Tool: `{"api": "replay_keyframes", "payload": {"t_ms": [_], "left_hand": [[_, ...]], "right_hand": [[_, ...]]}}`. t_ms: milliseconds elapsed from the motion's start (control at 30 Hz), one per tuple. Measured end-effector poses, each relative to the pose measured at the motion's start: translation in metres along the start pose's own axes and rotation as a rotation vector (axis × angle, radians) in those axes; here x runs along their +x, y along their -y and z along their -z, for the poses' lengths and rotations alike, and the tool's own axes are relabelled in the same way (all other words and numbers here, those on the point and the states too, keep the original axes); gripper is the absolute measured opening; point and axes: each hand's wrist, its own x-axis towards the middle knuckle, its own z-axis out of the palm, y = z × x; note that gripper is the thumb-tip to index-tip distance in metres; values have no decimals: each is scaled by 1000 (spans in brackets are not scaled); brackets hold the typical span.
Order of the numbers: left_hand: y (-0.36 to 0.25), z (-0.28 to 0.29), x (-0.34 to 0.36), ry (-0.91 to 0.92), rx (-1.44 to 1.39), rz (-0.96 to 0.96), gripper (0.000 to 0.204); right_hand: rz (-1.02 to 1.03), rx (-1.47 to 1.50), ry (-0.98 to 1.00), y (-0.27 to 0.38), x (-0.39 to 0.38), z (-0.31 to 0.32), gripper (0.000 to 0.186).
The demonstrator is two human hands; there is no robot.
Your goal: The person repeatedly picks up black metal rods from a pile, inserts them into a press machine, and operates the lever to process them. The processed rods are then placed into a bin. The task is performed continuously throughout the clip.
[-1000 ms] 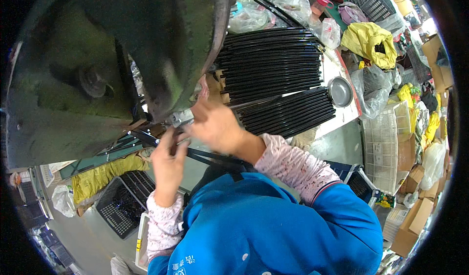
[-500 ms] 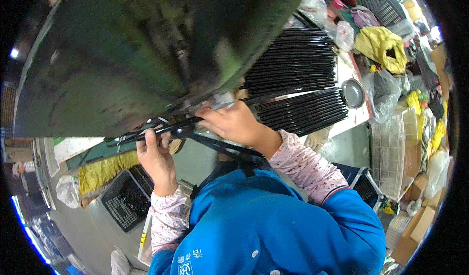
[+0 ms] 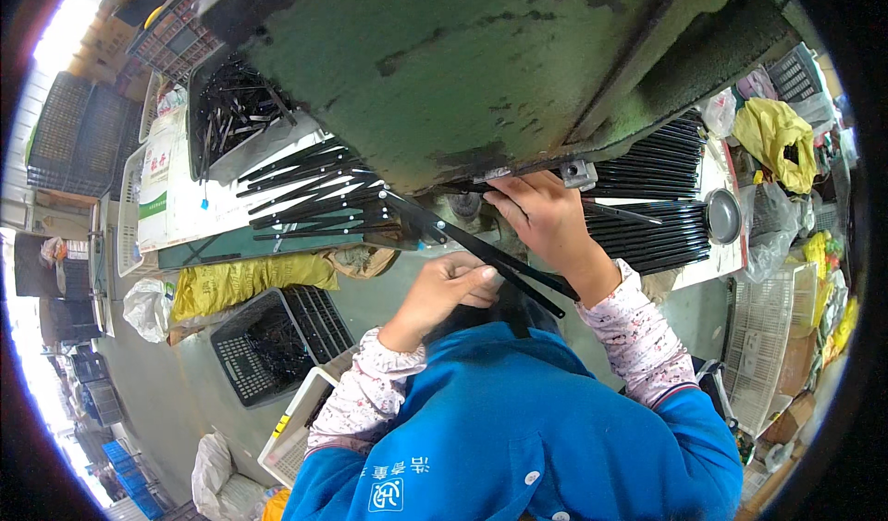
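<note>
My right hand [image 3: 548, 223] is closed in a pinch at the lower edge of a large green machine body [image 3: 462, 86], beside a small metal block [image 3: 579, 174]. A dark strip end shows at its fingertips; the rest of the grip is hidden. Long black riveted strips [image 3: 504, 267], joined together, slant from under the machine down toward my body. My left hand [image 3: 447, 292] lies just below these strips, its fingers curled and the thumb against them. Whether it grips anything cannot be made out.
Black rods [image 3: 638, 234] lie in stacks on the right of the table. Riveted strips [image 3: 319, 197] are spread at the left, near a bin of black parts [image 3: 236, 114]. A round metal dish [image 3: 723, 216] stands far right. A black crate [image 3: 268, 345] sits on the floor.
The view has shifted, showing more of the left table. My left hand has come down and right from the machine edge to below the joined strips. My right hand now pinches beside the metal block.
</note>
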Motion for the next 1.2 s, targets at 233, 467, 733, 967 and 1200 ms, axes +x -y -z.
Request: {"api": "replay_keyframes", "payload": {"t_ms": [233,467,733,967,1200], "left_hand": [[-1,-43,17,-18,-120,-69,30],[14,-63,45,-98,-386,-275,19],[-3,-58,37,-155,-294,-299,18],[-18,26,3,-480,-72,-393,23],[-35,55,-12,-396,-452,-694,23]], "right_hand": [[41,-231,100,-1,-2,-6,17],[-81,-129,5,7,-11,3,17],[-291,299,101,3,-12,16,20],[-229,-200,329,-136,-57,-113,28],[-24,-257,271,-141,-61,-119,36]]}}
